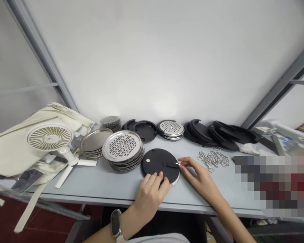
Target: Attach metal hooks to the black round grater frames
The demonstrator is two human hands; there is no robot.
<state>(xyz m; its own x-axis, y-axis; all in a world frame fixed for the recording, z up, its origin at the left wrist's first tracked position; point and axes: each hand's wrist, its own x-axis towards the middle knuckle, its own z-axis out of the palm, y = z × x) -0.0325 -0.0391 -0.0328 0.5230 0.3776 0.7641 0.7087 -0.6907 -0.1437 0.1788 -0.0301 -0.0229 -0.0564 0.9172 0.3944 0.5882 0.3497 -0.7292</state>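
Note:
A round black disc [155, 158] lies on the table in front of me, with a white dot at its left and a slot near its middle. A silvery rim shows under its lower right edge. My left hand [150, 192], a watch on its wrist, rests on the disc's near edge with its fingers laid over it. At the disc's right side my right hand [199, 175] pinches a small metal wire hook [177, 163] by the slot's outer end. The hook's far end is hidden by the fingers. Several similar wire hooks [214, 158] lie heaped beyond the right hand.
Left of the disc stands a stack of metal grater plates [123, 146], beside plain metal discs [95, 141]. Black round holders [202, 131] line the wall, and perforated plates [171, 128] sit among them. A white fan [50, 137] and cream bag [12, 145] occupy the left.

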